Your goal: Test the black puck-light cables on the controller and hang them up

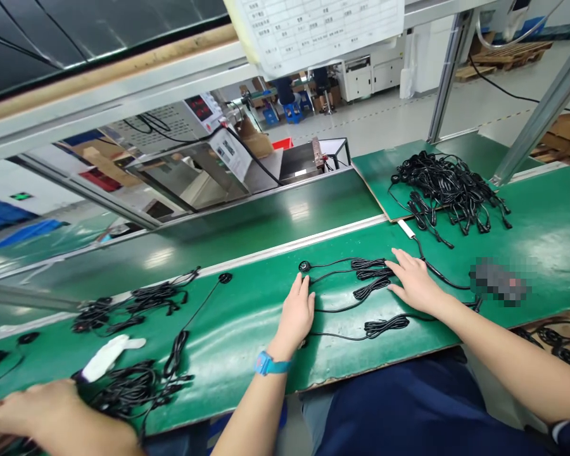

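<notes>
My left hand (296, 311) lies flat and open on the green table (247, 316), its fingertips just below a small round black puck (304, 266) at the end of a thin black cable. My right hand (412, 280) rests open, fingers spread, on coiled black cable bundles (371, 276). One more coiled bundle (386, 325) lies below it, near the table's front edge. A blue wristband (268, 365) is on my left wrist.
A big heap of black cables (449, 189) sits at the back right. More cable bundles (137, 380) lie at the left, where another person's hand (47, 418) reaches in beside a white piece (108, 356). A conveyor belt (247, 221) runs behind, with a machine (190, 158) beyond.
</notes>
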`<state>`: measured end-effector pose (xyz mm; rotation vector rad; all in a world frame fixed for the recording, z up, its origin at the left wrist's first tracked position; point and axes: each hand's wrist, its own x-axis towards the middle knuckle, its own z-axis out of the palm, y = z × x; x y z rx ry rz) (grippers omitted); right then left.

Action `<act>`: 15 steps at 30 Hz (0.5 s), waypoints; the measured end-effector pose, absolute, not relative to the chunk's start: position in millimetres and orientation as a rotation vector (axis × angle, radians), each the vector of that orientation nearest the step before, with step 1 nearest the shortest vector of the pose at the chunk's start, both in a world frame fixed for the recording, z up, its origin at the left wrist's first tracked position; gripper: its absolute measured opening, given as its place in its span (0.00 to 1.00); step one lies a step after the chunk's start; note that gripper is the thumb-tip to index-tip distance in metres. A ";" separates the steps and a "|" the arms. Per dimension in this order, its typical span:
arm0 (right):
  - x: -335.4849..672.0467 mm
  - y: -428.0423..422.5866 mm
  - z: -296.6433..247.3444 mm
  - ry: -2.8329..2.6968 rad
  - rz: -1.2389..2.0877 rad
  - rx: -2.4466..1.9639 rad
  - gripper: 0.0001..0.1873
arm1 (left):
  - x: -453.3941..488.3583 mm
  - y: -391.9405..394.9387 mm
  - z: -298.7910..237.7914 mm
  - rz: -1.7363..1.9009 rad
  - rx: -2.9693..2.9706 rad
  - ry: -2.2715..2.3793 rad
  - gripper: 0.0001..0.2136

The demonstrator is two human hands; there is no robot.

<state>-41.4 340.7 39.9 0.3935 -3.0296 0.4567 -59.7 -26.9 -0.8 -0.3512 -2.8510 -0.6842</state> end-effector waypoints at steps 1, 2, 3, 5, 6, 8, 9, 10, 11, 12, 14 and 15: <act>-45.4 338.8 36.4 -3.059 0.446 0.356 0.27 | -59.4 -29.8 -1.6 -0.721 -0.349 -2.835 0.24; -48.0 337.1 33.6 -3.076 0.450 0.332 0.25 | -58.8 -32.8 -1.8 -0.755 -0.344 -2.821 0.23; -49.4 335.7 31.6 -3.081 0.464 0.327 0.22 | -58.1 -35.7 -1.7 -0.782 -0.335 -2.813 0.22; -49.0 333.4 29.4 -3.070 0.502 0.360 0.17 | -56.8 -40.8 -0.9 -0.803 -0.306 -2.817 0.21; -47.9 332.0 28.9 -3.063 0.518 0.385 0.15 | -56.4 -42.8 -0.6 -0.804 -0.295 -2.826 0.22; -45.2 328.2 28.0 -3.055 0.537 0.424 0.13 | -56.9 -46.4 -0.5 -0.794 -0.285 -2.845 0.23; -44.2 325.4 27.3 -3.053 0.542 0.439 0.13 | -57.7 -48.2 -0.7 -0.786 -0.289 -2.854 0.23; -43.7 322.0 26.4 -3.052 0.547 0.459 0.14 | -58.9 -50.3 -1.2 -0.776 -0.295 -2.859 0.22; -43.9 318.0 25.2 -3.052 0.552 0.483 0.15 | -60.4 -52.9 -1.9 -0.764 -0.302 -2.862 0.22; -45.1 313.6 23.9 -3.054 0.559 0.510 0.16 | -62.0 -56.0 -2.9 -0.750 -0.305 -2.863 0.22; -51.0 304.5 21.3 -3.064 0.575 0.564 0.20 | -65.4 -64.2 -5.7 -0.717 -0.294 -2.863 0.22; -55.6 300.2 20.1 -3.071 0.586 0.589 0.21 | -67.2 -69.3 -7.4 -0.698 -0.277 -2.866 0.22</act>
